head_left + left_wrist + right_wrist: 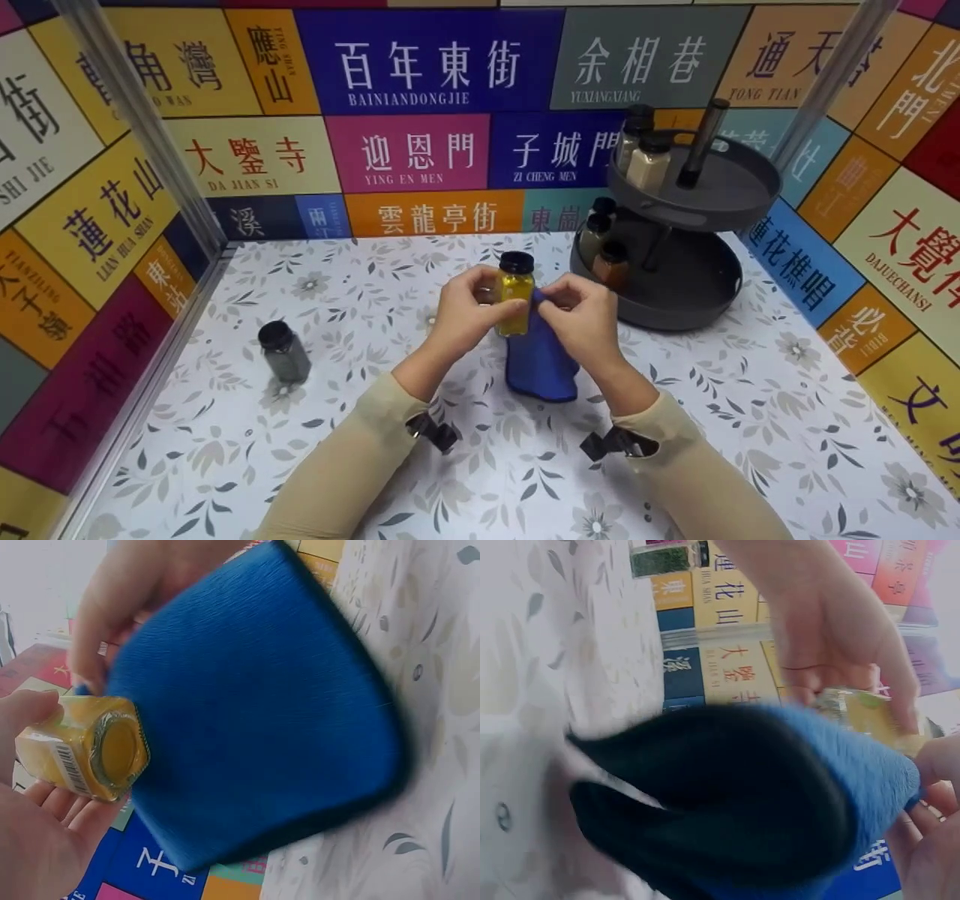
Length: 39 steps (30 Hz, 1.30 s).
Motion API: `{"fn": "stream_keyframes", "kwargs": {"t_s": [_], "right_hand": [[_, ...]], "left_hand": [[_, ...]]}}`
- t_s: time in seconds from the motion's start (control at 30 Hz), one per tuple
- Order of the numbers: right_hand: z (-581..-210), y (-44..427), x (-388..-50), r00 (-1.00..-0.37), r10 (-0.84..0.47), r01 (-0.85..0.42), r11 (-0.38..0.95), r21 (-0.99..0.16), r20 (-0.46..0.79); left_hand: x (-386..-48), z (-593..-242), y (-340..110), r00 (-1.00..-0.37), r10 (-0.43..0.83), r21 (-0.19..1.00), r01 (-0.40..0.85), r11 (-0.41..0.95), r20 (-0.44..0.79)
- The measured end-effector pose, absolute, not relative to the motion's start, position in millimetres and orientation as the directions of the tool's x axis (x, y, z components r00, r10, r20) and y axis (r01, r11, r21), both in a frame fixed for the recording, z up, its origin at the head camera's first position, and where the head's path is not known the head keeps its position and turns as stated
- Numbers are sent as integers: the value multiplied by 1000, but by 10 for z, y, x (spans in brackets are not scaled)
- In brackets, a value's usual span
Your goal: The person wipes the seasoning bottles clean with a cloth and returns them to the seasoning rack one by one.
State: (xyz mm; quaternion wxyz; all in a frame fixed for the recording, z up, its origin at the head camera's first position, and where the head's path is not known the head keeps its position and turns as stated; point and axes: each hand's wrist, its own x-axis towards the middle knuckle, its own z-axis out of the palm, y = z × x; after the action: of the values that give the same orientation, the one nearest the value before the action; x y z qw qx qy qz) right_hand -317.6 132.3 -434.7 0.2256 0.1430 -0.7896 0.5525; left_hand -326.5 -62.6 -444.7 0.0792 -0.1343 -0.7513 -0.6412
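Observation:
My left hand grips a glass jar of yellow contents with a black lid, held upright above the table. In the left wrist view the base of the jar and a barcode label show. Beside it, my right hand pinches one end of a blue cloth with dark edging, which hangs down below the fingers. The cloth looks folded over in the right wrist view and lies close against the jar.
A dark-lidded jar with dark green contents stands at the left on the flower-patterned table. At the back right is a two-tier black rack with several black-lidded jars. Walls with coloured sign panels enclose the table.

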Motion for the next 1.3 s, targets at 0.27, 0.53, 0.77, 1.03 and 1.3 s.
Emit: {"fn": "stream_keyframes", "kwargs": {"t_s": [0.27,0.53,0.77,1.03,1.3], "right_hand": [[-4287,1370,-3141,-749,138,-630,156,-761,648],[-4352,1313,-3181,-769,60,-619,173,-766,636],[-4450,1260,-3194,-838,-72,-534,311,-786,541],[-4378,1288,-3153,-900,-140,-428,458,-779,412],[-4272,1273,-3050,-792,-37,-572,398,-718,610]], "left_hand": [[-3258,-4510,-539,-966,126,961,243,132,227],[-3270,-4480,-587,-951,51,943,308,126,303],[-3270,-4387,-679,-943,16,939,331,88,331],[-3271,-4375,-667,-949,28,947,316,55,315],[-3274,-4412,-664,-950,95,954,300,24,296]]}}
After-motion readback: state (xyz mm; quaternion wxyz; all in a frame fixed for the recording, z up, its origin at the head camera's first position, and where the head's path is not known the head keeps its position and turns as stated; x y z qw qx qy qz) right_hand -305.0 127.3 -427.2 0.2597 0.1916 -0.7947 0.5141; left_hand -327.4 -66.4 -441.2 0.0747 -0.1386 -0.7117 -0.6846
